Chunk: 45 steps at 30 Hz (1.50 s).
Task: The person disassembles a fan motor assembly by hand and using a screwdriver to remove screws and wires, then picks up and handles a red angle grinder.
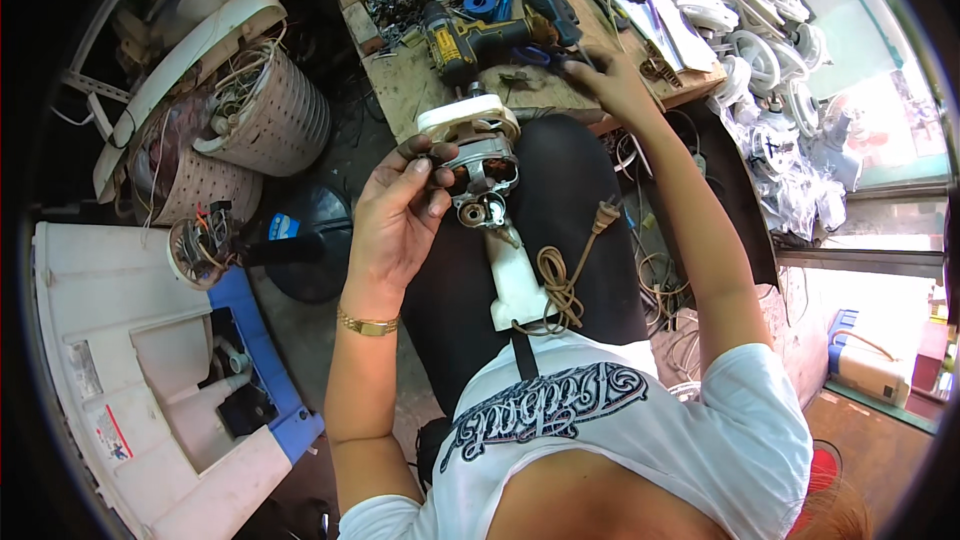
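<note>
Across my lap lies an opened fan motor (487, 165) of bare metal, with a white round piece at its far end and a white plastic neck (515, 280) toward me. A coiled brown cord with a plug (560, 285) hangs from the neck. My left hand (408, 185) is at the motor's left side, fingertips pinched together; whatever is between them is too small to make out. Out over the wooden bench, my right hand (608, 88) reaches among the tools with its fingers apart. Nearest to it are dark-handled scissors (532, 55) and a dark power tool (548, 5).
A yellow-black cordless drill (470, 40) lies on the bench (405, 90), near blue tape (479, 6) and a pile of small metal parts (405, 0). White fan parts (770, 30) are heaped at right. Perforated drums (270, 110) and a white-blue appliance shell (130, 340) stand left.
</note>
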Tool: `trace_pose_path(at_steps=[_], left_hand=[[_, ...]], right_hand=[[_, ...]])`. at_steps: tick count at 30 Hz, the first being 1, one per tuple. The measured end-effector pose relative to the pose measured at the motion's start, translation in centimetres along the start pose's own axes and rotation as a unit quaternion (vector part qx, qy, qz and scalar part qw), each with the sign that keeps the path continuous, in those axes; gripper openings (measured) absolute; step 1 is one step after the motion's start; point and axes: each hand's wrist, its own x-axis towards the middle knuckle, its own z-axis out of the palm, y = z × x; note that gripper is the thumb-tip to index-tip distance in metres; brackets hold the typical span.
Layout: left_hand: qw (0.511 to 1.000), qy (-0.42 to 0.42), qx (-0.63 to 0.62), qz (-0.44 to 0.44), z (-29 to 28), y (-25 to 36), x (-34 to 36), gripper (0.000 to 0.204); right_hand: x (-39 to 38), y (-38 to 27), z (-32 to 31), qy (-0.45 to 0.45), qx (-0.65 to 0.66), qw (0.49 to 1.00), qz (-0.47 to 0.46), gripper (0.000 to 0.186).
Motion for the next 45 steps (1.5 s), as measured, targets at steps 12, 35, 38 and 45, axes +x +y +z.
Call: trace_pose_path(at_steps=[12,35,38,45], left_hand=[[0.963,0.064,0.230,0.127,-1.3,3.9,2.7,0.022],[0.740,0.011,0.672,0.028,-12.3,3.1,18.4,0.022],[0.754,0.012,0.656,0.042,-12.4,3.1,18.3,0.022],[0.773,0.033,0.626,0.096,-11.2,4.3,14.1,0.021]], right_hand=[[-24.4,23.1,-2.4,0.156,-0.053,0.971,0.175,0.023],[-11.9,-10.5,0.3,-0.150,-0.121,0.922,-0.335,0.021],[-10.1,-11.8,4.2,-0.210,-0.217,0.859,-0.414,0.012],[-8.6,-12.7,7.1,-0.306,-0.326,0.798,-0.404,0.004]])
